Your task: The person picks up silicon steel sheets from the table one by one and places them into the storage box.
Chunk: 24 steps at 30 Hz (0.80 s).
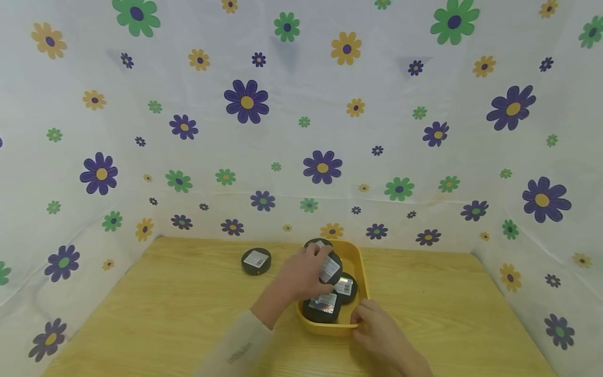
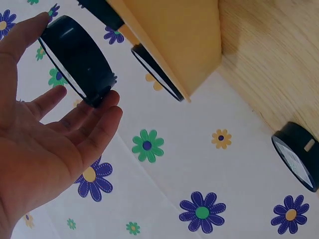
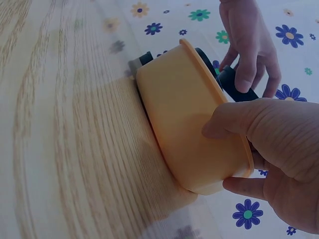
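Observation:
My left hand [image 1: 301, 275] holds a flat round black container [image 1: 331, 268] with a white printed label above a yellow bin [image 1: 356, 257]. The left wrist view shows this container [image 2: 82, 57] tilted between thumb and fingertips. In the bin lie other black containers, one at the near end [image 1: 322, 308], one in the middle [image 1: 347, 289] and one at the far end [image 1: 316, 243], partly hidden by the hand. My right hand [image 1: 380, 332] grips the bin's near right corner; in the right wrist view its thumb presses the outer wall [image 3: 174, 109].
Another labelled black container [image 1: 256, 261] lies on the wooden table [image 1: 188, 303], left of the bin near the back edge. A white cloth [image 1: 301, 141] printed with flowers stands behind the table and along both sides.

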Each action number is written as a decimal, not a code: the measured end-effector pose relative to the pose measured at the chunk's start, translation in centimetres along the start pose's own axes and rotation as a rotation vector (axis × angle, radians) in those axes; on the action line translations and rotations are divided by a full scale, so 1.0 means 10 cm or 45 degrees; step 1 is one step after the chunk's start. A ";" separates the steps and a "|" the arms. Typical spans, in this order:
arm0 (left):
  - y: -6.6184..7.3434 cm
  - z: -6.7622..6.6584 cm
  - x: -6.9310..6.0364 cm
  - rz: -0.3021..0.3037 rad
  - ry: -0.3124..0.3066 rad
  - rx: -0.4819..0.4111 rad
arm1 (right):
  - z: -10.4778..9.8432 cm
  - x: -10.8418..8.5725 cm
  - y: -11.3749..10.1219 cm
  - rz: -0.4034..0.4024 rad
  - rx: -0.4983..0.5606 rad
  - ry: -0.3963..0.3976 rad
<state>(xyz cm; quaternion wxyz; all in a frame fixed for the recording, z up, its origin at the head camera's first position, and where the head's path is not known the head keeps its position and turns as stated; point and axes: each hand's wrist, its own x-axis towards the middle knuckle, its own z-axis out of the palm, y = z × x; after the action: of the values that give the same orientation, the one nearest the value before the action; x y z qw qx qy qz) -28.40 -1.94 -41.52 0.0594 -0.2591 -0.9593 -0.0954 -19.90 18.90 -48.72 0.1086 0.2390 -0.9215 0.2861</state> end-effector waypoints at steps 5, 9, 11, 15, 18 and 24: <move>0.10 0.05 0.07 0.031 -0.045 0.029 | 0.01 0.00 0.01 -0.036 -0.005 0.026; 0.16 0.11 0.14 0.033 -0.085 0.033 | 0.01 -0.01 0.02 -0.044 0.005 0.023; 0.18 0.15 0.17 0.033 -0.102 0.037 | 0.01 0.00 0.02 -0.036 0.016 0.007; 0.21 0.19 0.21 0.034 -0.117 0.028 | 0.02 0.01 0.03 -0.052 0.016 0.008; 0.23 0.21 0.25 0.041 -0.112 0.022 | 0.02 0.00 0.04 -0.074 0.007 0.033; 0.24 0.27 0.32 0.068 -0.115 0.058 | 0.02 0.00 0.05 -0.103 0.004 0.053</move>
<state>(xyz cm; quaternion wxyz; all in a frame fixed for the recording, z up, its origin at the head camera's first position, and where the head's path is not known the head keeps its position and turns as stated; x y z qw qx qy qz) -30.13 2.22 -43.22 0.0243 -0.2872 -0.9557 -0.0602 -20.15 19.15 -49.15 0.1390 0.2702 -0.9081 0.2880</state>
